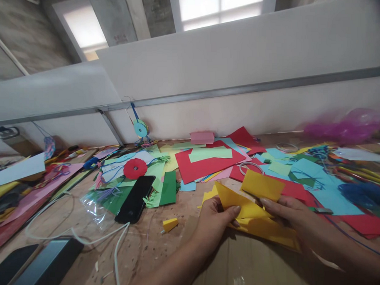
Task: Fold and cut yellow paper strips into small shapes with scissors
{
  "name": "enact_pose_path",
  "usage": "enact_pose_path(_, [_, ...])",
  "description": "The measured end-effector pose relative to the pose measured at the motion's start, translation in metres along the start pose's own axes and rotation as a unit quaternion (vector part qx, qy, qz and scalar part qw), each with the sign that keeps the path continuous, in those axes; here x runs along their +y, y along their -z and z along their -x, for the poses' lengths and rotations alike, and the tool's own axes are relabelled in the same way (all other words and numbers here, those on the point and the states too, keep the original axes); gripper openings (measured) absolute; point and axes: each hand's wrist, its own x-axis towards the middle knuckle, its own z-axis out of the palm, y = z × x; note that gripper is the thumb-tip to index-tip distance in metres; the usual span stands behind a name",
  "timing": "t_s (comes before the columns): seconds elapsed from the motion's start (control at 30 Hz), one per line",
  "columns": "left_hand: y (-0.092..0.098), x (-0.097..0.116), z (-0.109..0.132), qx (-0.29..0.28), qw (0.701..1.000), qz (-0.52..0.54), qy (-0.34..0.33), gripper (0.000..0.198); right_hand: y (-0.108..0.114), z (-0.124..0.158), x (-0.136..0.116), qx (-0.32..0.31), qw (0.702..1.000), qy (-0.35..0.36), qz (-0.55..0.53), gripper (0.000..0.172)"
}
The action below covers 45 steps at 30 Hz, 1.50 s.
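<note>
The left hand (213,218) grips a folded yellow paper (242,205), its thumb pressed on top and its other fingers behind, so the gap between them is narrow. The thumb and fingers of the right hand (294,211) are closed on the lower edge of a small yellow rectangle (263,186), which stands up at a tilt just beyond the thumb. Whether the right fingers also pinch the folded paper is hard to tell, since that hand covers its far end. The folded paper spans the space between both sets of fingers, above brown cardboard (244,267) on the tabletop (150,256).

Reddish marks on the wall (120,38), far beyond the left fingers, look like writing but are too small to read.

Left of the left fingers lie a small yellow tapered piece (170,224), then a black phone (136,200) with its dark face up, and a white cable (117,261) nearer the wrist. A red disc (135,168) sits just past the phone. Straight beyond the fingers are a red sheet (192,170) and, on it, a light green slip (211,154). Light blue paper (333,200) and a dark blue tangle (366,194) lie right of the right fingers.
</note>
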Motion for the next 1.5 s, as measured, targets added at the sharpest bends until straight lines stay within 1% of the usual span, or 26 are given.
enact_pose_path(0.03, [0.0, 0.0, 0.0, 0.004, 1.0, -0.004, 0.001, 0.044, 0.004, -0.004, 0.003, 0.011, 1.0, -0.004, -0.003, 0.042])
enact_pose_path(0.07, [0.001, 0.0, 0.0, 0.008, 1.0, -0.008, 0.0, 0.044, 0.008, -0.009, 0.007, 0.009, 1.0, -0.004, -0.001, 0.042])
enact_pose_path(0.13, [0.001, 0.0, -0.001, 0.019, 1.0, -0.015, -0.007, 0.042, 0.018, -0.02, 0.016, 0.032, 0.999, 0.017, 0.036, 0.045])
enact_pose_path(0.27, [0.001, -0.002, -0.002, 0.045, 0.998, -0.038, -0.035, 0.032, 0.036, -0.041, 0.025, 0.039, 0.988, 0.098, 0.117, 0.046])
enact_pose_path(0.33, [0.001, -0.002, -0.002, 0.051, 0.995, -0.065, -0.052, 0.025, 0.04, -0.044, 0.022, 0.064, 0.964, 0.152, 0.211, 0.045])
enact_pose_path(0.4, [0.001, -0.001, 0.0, 0.045, 0.992, -0.1, -0.068, 0.023, 0.04, -0.04, 0.014, 0.094, 0.922, 0.215, 0.309, 0.043])
enact_pose_path(0.43, [0.001, 0.0, 0.002, 0.043, 0.989, -0.121, -0.08, 0.025, 0.038, -0.035, 0.01, 0.097, 0.903, 0.244, 0.34, 0.042])
enact_pose_path(0.47, [0.001, 0.0, 0.003, 0.042, 0.984, -0.144, -0.097, 0.027, 0.035, -0.03, 0.005, 0.089, 0.892, 0.267, 0.354, 0.041])
enact_pose_path(0.53, [0.002, 0.002, 0.007, 0.047, 0.968, -0.198, -0.147, 0.036, 0.025, -0.017, -0.001, 0.061, 0.894, 0.281, 0.344, 0.041])
enact_pose_path(0.63, [0.002, 0.003, 0.012, 0.036, 0.933, -0.278, -0.224, 0.048, 0.011, -0.001, -0.002, 0.023, 0.914, 0.277, 0.295, 0.038])
enact_pose_path(0.7, [0.001, 0.003, 0.016, 0.017, 0.915, -0.312, -0.254, 0.05, 0.004, 0.005, 0.001, 0.004, 0.932, 0.262, 0.251, 0.032])
enact_pose_path(0.77, [-0.001, 0.003, 0.02, 0.002, 0.903, -0.338, -0.265, 0.051, 0.002, 0.007, 0.003, -0.017, 0.943, 0.257, 0.212, 0.023])
enact_pose_path(0.83, [-0.004, 0.004, 0.023, -0.01, 0.9, -0.35, -0.259, 0.054, 0.002, 0.007, 0.002, -0.028, 0.945, 0.264, 0.19, 0.017])
enact_pose_path(0.9, [-0.006, 0.004, 0.024, -0.001, 0.91, -0.336, -0.243, 0.056, 0.004, 0.006, -0.002, -0.023, 0.945, 0.271, 0.183, 0.015])
enact_pose_path(1.0, [-0.006, 0.005, 0.018, 0.061, 0.951, -0.231, -0.195, 0.058, 0.006, 0.005, -0.007, -0.007, 0.944, 0.276, 0.179, 0.014])
enact_pose_path(1.03, [-0.006, 0.005, 0.016, 0.08, 0.965, -0.187, -0.168, 0.054, 0.007, 0.004, -0.008, -0.004, 0.945, 0.276, 0.179, 0.014])
enact_pose_path(1.1, [-0.004, 0.006, 0.011, 0.099, 0.983, -0.114, -0.108, 0.041, 0.008, 0.004, -0.009, -0.004, 0.946, 0.271, 0.177, 0.014])
enact_pose_path(1.13, [-0.004, 0.007, 0.01, 0.098, 0.988, -0.09, -0.082, 0.037, 0.008, 0.004, -0.009, -0.008, 0.947, 0.27, 0.175, 0.014])
enact_pose_path(1.17, [-0.004, 0.009, 0.01, 0.092, 0.991, -0.073, -0.059, 0.038, 0.008, 0.004, -0.009, -0.016, 0.947, 0.268, 0.174, 0.014])
enact_pose_path(1.23, [-0.006, 0.012, 0.011, 0.065, 0.996, -0.051, -0.022, 0.042, 0.009, 0.005, -0.008, -0.035, 0.949, 0.262, 0.171, 0.013])
enact_pose_path(1.33, [-0.009, 0.016, 0.014, 0.024, 0.999, -0.035, 0.023, 0.04, 0.009, 0.004, -0.005, -0.055, 0.954, 0.244, 0.163, 0.011])
enact_pose_path(1.43, [-0.01, 0.015, 0.014, 0.027, 0.999, -0.023, 0.032, 0.041, 0.011, 0.001, 0.002, -0.04, 0.962, 0.237, 0.134, 0.007])
enact_pose_path(1.5, [-0.009, 0.012, 0.012, 0.033, 0.999, -0.018, 0.023, 0.042, 0.012, -0.001, 0.007, -0.021, 0.966, 0.234, 0.105, 0.017])
